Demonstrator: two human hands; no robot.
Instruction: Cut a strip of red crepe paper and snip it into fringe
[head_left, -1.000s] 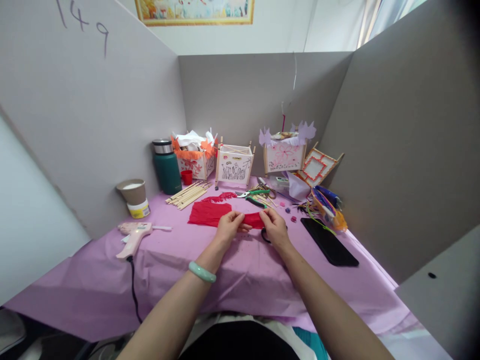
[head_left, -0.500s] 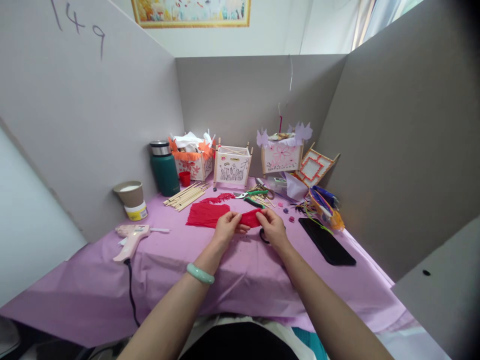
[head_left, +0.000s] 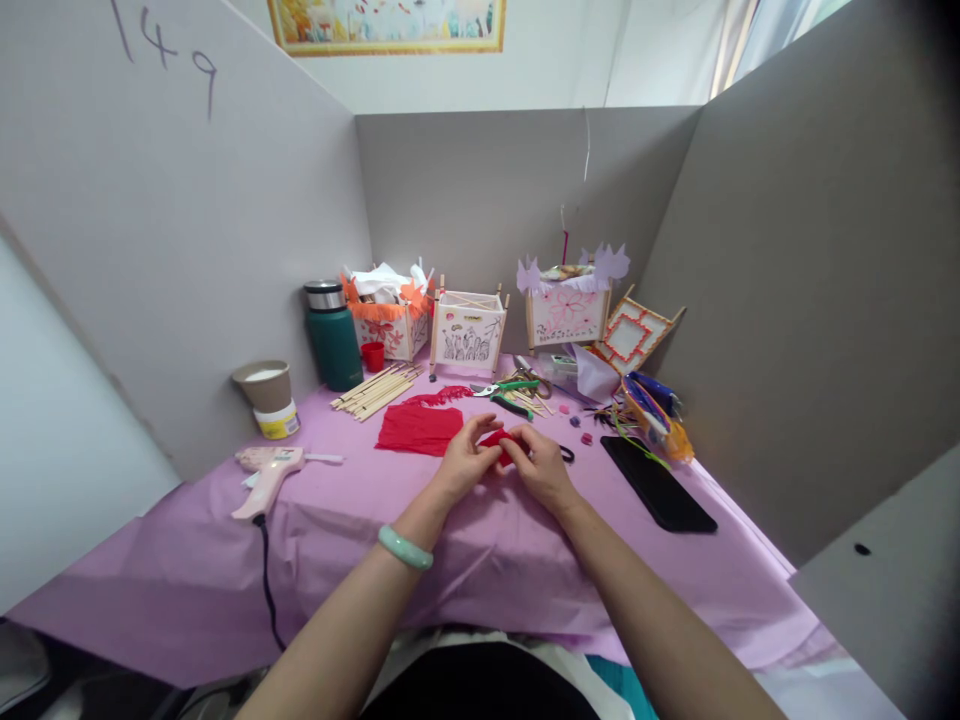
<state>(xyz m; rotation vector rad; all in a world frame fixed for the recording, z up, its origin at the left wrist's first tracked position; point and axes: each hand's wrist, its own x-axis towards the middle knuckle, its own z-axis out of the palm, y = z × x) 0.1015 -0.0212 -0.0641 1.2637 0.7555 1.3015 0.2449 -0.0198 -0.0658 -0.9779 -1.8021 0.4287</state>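
Observation:
Both my hands meet over the purple table cover (head_left: pixel 480 560) and pinch a small piece of red crepe paper (head_left: pixel 501 442) between them. My left hand (head_left: pixel 465 462), with a green bangle on its wrist, has its fingers closed on the paper's left end. My right hand (head_left: pixel 541 468) is closed on its right end, and most of the piece is hidden by my fingers. A larger red crepe sheet (head_left: pixel 418 428) lies flat just left of my left hand. Black scissor handles (head_left: pixel 566 455) peek out behind my right hand.
Along the back stand a green flask (head_left: pixel 334 335), three paper lantern boxes (head_left: pixel 471 330) and a framed panel (head_left: pixel 634 335). Wooden sticks (head_left: pixel 375 388), green pliers (head_left: pixel 510 392), a pink glue gun (head_left: pixel 266 472), a paper cup (head_left: pixel 266 392), a black phone (head_left: pixel 658 484), and a pile of coloured strips (head_left: pixel 652 410) lie around. Grey partitions close three sides.
My hands have come closer together, bunching the red paper piece so that less of it shows. The scissor handles now show beside my right hand.

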